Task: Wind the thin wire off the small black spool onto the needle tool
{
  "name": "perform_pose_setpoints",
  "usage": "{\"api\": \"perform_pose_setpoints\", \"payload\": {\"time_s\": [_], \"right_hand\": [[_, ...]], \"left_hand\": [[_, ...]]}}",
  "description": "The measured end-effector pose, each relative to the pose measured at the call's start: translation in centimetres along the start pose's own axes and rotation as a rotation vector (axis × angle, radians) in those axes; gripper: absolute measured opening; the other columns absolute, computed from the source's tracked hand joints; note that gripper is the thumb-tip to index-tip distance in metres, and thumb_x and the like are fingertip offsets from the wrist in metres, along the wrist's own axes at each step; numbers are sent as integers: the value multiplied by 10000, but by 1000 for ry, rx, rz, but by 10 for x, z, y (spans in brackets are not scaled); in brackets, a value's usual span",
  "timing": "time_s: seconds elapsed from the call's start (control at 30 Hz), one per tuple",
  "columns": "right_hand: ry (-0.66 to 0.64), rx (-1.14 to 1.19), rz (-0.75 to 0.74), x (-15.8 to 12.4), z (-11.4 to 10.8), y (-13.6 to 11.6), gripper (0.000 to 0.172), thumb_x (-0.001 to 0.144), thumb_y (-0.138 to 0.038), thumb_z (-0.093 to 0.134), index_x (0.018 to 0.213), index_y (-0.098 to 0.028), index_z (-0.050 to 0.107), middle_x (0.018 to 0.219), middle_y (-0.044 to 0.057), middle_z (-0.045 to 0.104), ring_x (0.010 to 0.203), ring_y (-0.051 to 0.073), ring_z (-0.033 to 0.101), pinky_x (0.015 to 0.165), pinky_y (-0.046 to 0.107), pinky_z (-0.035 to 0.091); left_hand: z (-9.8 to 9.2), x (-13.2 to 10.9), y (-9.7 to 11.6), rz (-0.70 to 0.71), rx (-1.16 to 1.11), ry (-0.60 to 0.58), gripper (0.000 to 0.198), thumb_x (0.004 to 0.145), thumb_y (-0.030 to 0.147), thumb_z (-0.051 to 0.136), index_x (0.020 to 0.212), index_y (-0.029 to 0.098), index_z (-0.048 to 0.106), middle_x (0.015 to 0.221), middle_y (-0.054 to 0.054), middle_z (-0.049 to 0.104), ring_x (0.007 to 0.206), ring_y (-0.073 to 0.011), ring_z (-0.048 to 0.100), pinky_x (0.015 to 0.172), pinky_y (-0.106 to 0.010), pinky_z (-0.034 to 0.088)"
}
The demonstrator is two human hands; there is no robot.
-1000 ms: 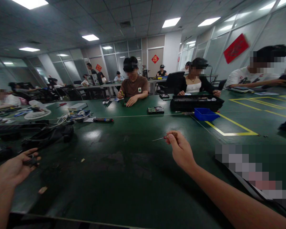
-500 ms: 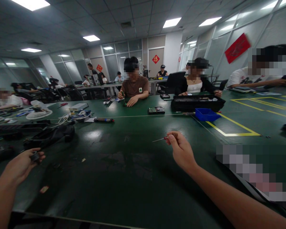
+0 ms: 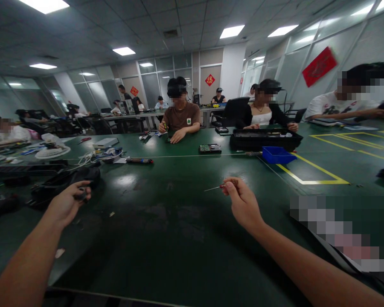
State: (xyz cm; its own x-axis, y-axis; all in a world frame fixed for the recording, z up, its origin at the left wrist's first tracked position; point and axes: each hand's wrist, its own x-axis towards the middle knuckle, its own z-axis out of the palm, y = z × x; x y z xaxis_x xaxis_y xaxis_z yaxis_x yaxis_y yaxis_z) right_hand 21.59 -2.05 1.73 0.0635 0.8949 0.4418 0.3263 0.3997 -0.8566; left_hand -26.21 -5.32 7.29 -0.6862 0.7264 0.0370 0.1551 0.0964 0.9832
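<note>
My right hand (image 3: pixel 240 200) is closed around the red handle of a screwdriver (image 3: pixel 215 188), whose thin shaft points left above the green table (image 3: pixel 166 247). On the left, my left hand (image 3: pixel 71 200) grips a small dark grey part (image 3: pixel 81 194) between thumb and fingers; its kind is too small and shaded to make out. Behind that hand lies a black bag-like item (image 3: pixel 67 181). Small pale scraps (image 3: pixel 60 253) lie on the tabletop near my left forearm.
Across the table sit a hard drive (image 3: pixel 210 148), a blue bin (image 3: pixel 278 154) and a long black tray (image 3: pixel 265 140). Cables and a second screwdriver-like tool (image 3: pixel 140 160) lie at the left. A co-worker (image 3: pixel 181 115) works opposite, others sit to the right.
My left hand has moved right and slightly up, carrying the small dark part inward over the table. My right hand and the screwdriver stay almost in place.
</note>
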Motion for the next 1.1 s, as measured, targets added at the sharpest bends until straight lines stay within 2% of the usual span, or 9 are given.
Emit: {"api": "perform_pose_setpoints", "payload": {"time_s": [0.1, 0.3, 0.47, 0.63, 0.73, 0.87, 0.93, 1.03, 1.1], "right_hand": [[-6, -6, 2, 0, -1, 0, 295, 973, -470, 446, 1042, -222, 591, 872, 51, 651, 818, 207, 621, 766, 360, 494], [-3, -9, 5, 0, -2, -2, 312, 969, -479, 449, 1042, -213, 594, 865, 55, 652, 811, 208, 621, 760, 357, 489], [-19, -20, 29, 2, -2, -5, 328, 945, -498, 478, 975, -202, 617, 823, 52, 662, 762, 202, 623, 714, 339, 479], [-95, -111, 56, 2, -4, -10, 338, 910, -517, 526, 858, -205, 644, 733, 32, 657, 662, 190, 603, 624, 325, 449], [-104, -116, 45, 1, -5, -10, 324, 906, -498, 531, 818, -207, 640, 682, 20, 639, 627, 184, 590, 607, 324, 440], [-43, 59, 37, 2, -4, -8, 260, 909, -433, 521, 905, -203, 641, 733, 28, 668, 682, 188, 627, 656, 331, 489], [-47, 133, 41, 3, -3, -6, 255, 901, -419, 538, 971, -198, 646, 800, 43, 697, 748, 198, 658, 721, 349, 518], [-116, 160, 49, 2, -2, -4, 276, 909, -431, 552, 1022, -201, 654, 881, 58, 721, 824, 211, 683, 787, 376, 534], [-145, 155, 44, 1, -2, -3, 278, 918, -440, 551, 1031, -207, 654, 899, 58, 725, 844, 213, 687, 805, 386, 537]], "left_hand": [[26, -10, 12, -40, -181, -197, 271, 684, 60, 485, 899, 151, 621, 684, 3, 559, 599, -131, 506, 572, -231, 421], [92, -42, 28, -8, -254, -462, 330, 646, 91, 487, 952, 117, 608, 711, -30, 563, 618, -153, 523, 593, -255, 436], [152, -82, 36, 77, -144, -712, 374, 626, 125, 485, 974, 120, 619, 740, -36, 573, 652, -160, 525, 620, -274, 418], [200, -130, 36, 214, 121, -944, 328, 681, 154, 454, 956, 164, 633, 766, -25, 584, 707, -169, 530, 665, -291, 399], [216, -151, 24, 285, 282, -965, 338, 756, 201, 439, 1036, 186, 628, 833, -36, 604, 750, -188, 546, 677, -301, 408], [224, -158, -3, 445, 430, -868, 507, 737, 144, 542, 1241, 195, 524, 1102, -89, 613, 947, -218, 583, 812, -313, 440], [224, -155, -13, 490, 449, -843, 489, 743, 95, 547, 1222, 191, 532, 1144, -101, 612, 1001, -221, 587, 847, -316, 445], [223, -149, -20, 526, 433, -863, 307, 809, 151, 589, 1110, 206, 607, 1079, -72, 651, 964, -219, 608, 833, -327, 467], [222, -146, -20, 567, 398, -870, 279, 798, 178, 656, 1073, 214, 638, 1073, -52, 669, 977, -218, 613, 867, -337, 470]]}}
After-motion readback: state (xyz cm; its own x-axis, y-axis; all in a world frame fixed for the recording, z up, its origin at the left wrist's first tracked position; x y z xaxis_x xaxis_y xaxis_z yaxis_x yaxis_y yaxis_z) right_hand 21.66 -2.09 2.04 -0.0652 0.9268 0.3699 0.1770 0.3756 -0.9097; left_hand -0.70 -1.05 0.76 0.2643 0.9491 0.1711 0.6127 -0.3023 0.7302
